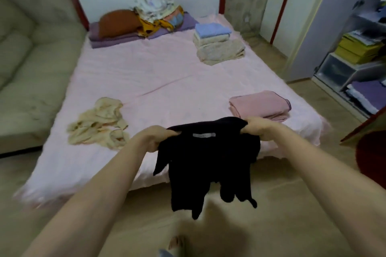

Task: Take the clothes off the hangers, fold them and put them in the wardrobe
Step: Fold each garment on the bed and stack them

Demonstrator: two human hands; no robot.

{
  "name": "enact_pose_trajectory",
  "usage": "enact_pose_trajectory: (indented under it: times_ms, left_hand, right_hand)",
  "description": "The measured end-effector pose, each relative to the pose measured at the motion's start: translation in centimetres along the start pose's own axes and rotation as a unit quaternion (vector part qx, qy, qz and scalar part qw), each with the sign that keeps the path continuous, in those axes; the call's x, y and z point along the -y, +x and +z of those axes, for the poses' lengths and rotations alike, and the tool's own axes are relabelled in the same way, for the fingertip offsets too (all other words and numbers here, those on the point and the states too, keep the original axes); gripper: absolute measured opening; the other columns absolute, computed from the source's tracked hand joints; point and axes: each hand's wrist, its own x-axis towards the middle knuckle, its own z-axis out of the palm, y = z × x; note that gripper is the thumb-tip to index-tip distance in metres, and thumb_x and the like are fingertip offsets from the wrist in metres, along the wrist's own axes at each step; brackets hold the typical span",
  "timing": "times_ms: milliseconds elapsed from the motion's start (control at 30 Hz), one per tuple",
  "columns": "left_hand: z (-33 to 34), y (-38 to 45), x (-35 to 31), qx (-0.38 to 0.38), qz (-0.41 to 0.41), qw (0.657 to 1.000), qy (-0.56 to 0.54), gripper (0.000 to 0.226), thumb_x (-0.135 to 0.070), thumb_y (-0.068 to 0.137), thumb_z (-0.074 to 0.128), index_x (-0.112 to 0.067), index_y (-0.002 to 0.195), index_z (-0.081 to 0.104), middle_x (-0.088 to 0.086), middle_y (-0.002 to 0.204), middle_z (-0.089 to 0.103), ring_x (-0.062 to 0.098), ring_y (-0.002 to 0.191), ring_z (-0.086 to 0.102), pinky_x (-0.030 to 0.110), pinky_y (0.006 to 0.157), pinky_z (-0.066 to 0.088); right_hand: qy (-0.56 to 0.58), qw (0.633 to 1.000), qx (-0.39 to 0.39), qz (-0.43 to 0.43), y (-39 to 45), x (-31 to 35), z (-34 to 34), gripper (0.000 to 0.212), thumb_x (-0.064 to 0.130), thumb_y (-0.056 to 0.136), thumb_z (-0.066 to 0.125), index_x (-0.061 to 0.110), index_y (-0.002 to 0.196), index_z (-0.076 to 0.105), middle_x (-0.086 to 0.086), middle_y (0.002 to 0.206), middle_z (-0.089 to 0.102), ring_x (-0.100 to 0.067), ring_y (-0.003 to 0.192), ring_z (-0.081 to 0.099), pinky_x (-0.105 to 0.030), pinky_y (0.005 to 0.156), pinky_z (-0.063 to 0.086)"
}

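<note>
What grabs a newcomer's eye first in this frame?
The black garment, held up at the foot of the bed by the left hand and right hand, hanging over the floor. Then the crumpled cream garment on the bed's near left, and the folded pink cloth near right.

The person's left hand (154, 136) and right hand (257, 128) each gripped a top corner of a black garment (205, 165), which hung in the air before the foot of the bed (146, 81). On the pink sheet lay a crumpled cream garment (100, 124), a folded pink cloth (260, 105) and a stack of folded linens (217, 45). An open wardrobe (355, 48) stood at the right.
</note>
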Motion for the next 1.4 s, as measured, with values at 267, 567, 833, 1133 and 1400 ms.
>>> enact_pose_trajectory:
  times_ms: [267, 567, 833, 1133, 1400]
  left_hand:
    - [-0.9, -0.6, -1.4, -0.345, 0.202, 0.858, -0.323, 0.018, -0.02, 0.084, 0.066, -0.012, 0.081, 0.05, 0.006, 0.078, 0.055, 0.017, 0.065, 0.054, 0.026, 0.055, 0.044]
    - [-6.0, 0.7, -6.1, -0.451, 0.311, 0.784, -0.292, 0.042, -0.04, 0.072, 0.082, -0.017, 0.079, 0.047, -0.006, 0.076, 0.053, 0.007, 0.067, 0.052, 0.017, 0.061, 0.044]
    - [-13.3, 8.0, -10.8, -0.407, 0.355, 0.823, -0.179, 0.038, -0.042, 0.08, 0.073, -0.014, 0.092, 0.05, -0.005, 0.086, 0.057, 0.009, 0.078, 0.058, 0.023, 0.071, 0.048]
    - [-23.1, 26.3, -13.6, -0.311, 0.298, 0.887, -0.166, 0.027, -0.034, 0.09, 0.064, -0.013, 0.087, 0.048, -0.007, 0.077, 0.05, 0.004, 0.066, 0.05, 0.014, 0.057, 0.041]
    - [-27.9, 45.6, -8.8, -0.189, 0.227, 0.939, -0.176, 0.021, -0.017, 0.1, 0.045, -0.022, 0.121, 0.042, -0.005, 0.116, 0.059, 0.006, 0.102, 0.059, 0.032, 0.094, 0.05]
  right_hand:
    - [0.086, 0.978, -0.159, -0.102, 2.2, 8.9, 3.7, 0.013, -0.002, 0.08, 0.056, 0.006, 0.071, 0.056, -0.007, 0.066, 0.052, -0.021, 0.059, 0.051, -0.029, 0.053, 0.041]
    - [0.188, 0.939, -0.128, -0.257, 4.8, 16.8, 4.4, 0.019, 0.019, 0.085, 0.067, 0.003, 0.076, 0.066, -0.005, 0.072, 0.063, -0.017, 0.068, 0.061, -0.028, 0.059, 0.044]
    - [0.248, 0.914, -0.152, -0.283, 13.0, 24.6, 5.5, 0.03, 0.021, 0.09, 0.056, 0.015, 0.062, 0.048, 0.005, 0.056, 0.045, -0.011, 0.056, 0.042, -0.026, 0.052, 0.029]
    - [0.212, 0.936, -0.172, -0.221, 32.1, 31.5, 9.3, 0.022, 0.024, 0.096, 0.046, 0.014, 0.079, 0.057, 0.001, 0.074, 0.058, -0.013, 0.068, 0.054, -0.025, 0.06, 0.039]
    - [0.186, 0.966, -0.106, -0.148, 52.0, 31.5, 15.2, 0.026, 0.031, 0.096, 0.04, 0.018, 0.093, 0.062, 0.0, 0.088, 0.066, -0.018, 0.085, 0.063, -0.035, 0.077, 0.049]
